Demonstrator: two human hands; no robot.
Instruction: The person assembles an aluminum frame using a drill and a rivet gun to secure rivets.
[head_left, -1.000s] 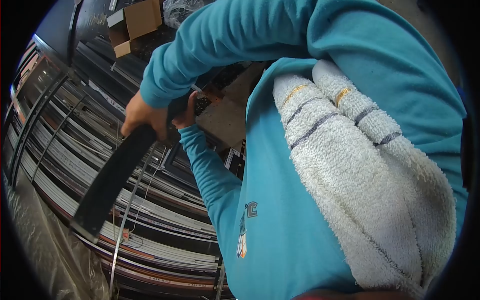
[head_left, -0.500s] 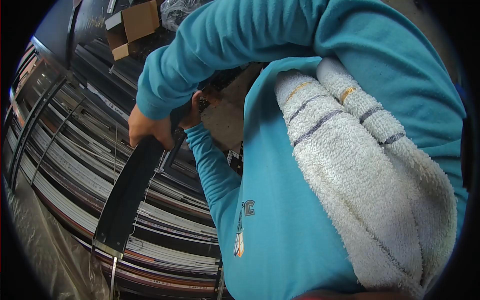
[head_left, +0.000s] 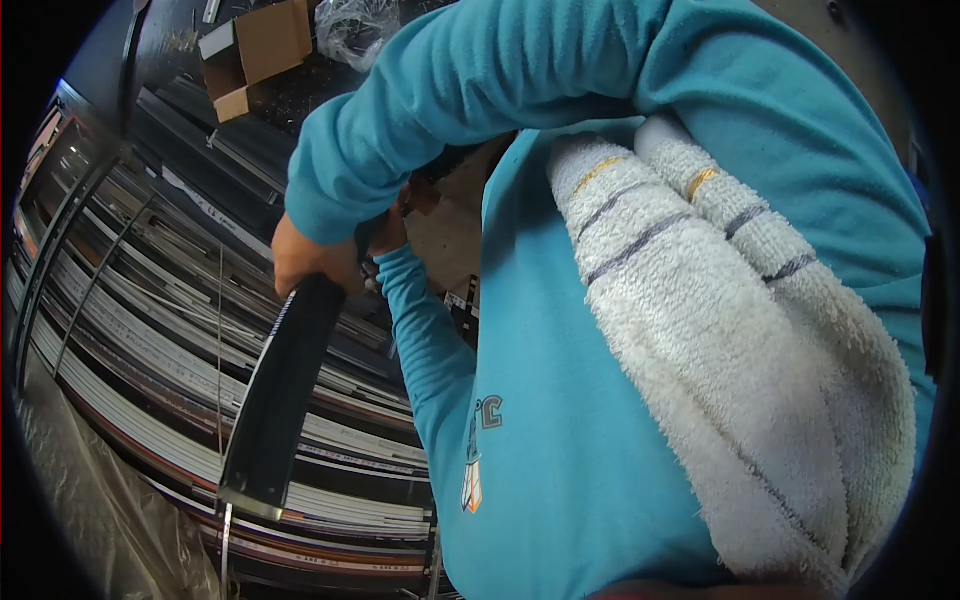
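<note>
My right hand reaches across from the upper arm and is closed around the upper end of a long black strip. The strip looks flat and smooth, like a trim profile, and slants down to the left; its far end has a pale edge. Just behind, my left hand is curled, partly covered by the right sleeve and wrist. What its fingers hold is hidden. Below both hands lie stacked long profiles in white, grey, black and brown.
An open cardboard box and crumpled clear plastic lie at the top. Dark rack bars cross the left side. Plastic sheeting hangs at lower left. A white towel hangs over my teal sweatshirt.
The lower end of the black strip has swung to the right, and its face has turned slightly. My right hand has shifted a little to the right with it.
</note>
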